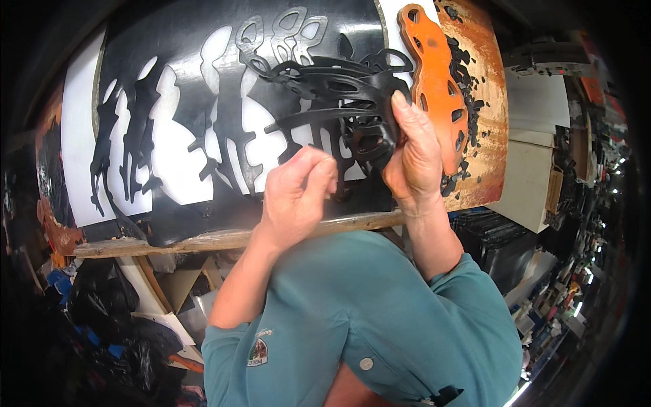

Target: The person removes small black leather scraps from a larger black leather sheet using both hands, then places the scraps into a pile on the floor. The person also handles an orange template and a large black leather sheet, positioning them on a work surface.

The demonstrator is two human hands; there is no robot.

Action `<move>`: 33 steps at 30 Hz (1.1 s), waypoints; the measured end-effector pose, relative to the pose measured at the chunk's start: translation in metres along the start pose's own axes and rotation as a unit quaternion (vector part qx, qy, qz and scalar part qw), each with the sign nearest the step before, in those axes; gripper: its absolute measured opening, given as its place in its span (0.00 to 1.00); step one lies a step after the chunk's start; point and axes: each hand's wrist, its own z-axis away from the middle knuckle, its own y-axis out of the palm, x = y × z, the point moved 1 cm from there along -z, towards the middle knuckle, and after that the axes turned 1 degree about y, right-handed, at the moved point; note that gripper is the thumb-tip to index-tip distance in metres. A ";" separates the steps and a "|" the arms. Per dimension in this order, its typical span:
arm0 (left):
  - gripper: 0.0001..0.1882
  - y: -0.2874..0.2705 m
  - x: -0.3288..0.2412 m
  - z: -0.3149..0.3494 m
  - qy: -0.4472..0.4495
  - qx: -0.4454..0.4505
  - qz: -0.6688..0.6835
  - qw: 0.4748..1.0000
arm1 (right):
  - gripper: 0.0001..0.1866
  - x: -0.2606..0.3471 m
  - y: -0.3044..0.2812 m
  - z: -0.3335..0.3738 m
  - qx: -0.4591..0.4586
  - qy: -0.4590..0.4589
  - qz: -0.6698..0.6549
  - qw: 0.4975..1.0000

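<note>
My right hand grips a bundle of black cut-out pieces, thin and flexible, with oval holes, fanning out to the left. Its thumb presses on top of them. Just left of and below the bundle, my left hand is closed, slightly blurred; anything inside its fingers is hidden. Beneath both hands lies a black sheet with long shaped openings, white showing through. Several cut pieces with loop-like ends rest on its far part. Right of the bundle lies an orange cutting die or template with holes.
Small black scraps are scattered over a worn brown board at the right. A wooden strip edges the table close to me. Black plastic bags sit below left, and pale boxes stand to the right.
</note>
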 end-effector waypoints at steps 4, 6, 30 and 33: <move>0.02 -0.016 0.011 -0.004 0.211 -0.112 -0.264 0.935 | 0.12 0.032 -0.020 -0.013 -0.008 -0.068 0.052 0.996; 0.13 -0.027 0.017 -0.011 0.221 -0.133 -0.360 0.897 | 0.13 0.060 -0.031 -0.022 -0.026 -0.106 0.088 0.990; 0.11 -0.056 0.051 -0.045 0.213 -0.161 -0.436 0.859 | 0.16 0.513 -0.171 -0.087 -0.048 -0.507 0.235 0.828; 0.14 -0.044 0.039 -0.026 0.205 -0.114 -0.462 0.855 | 0.15 0.442 -0.123 -0.083 -0.086 -0.533 0.303 0.785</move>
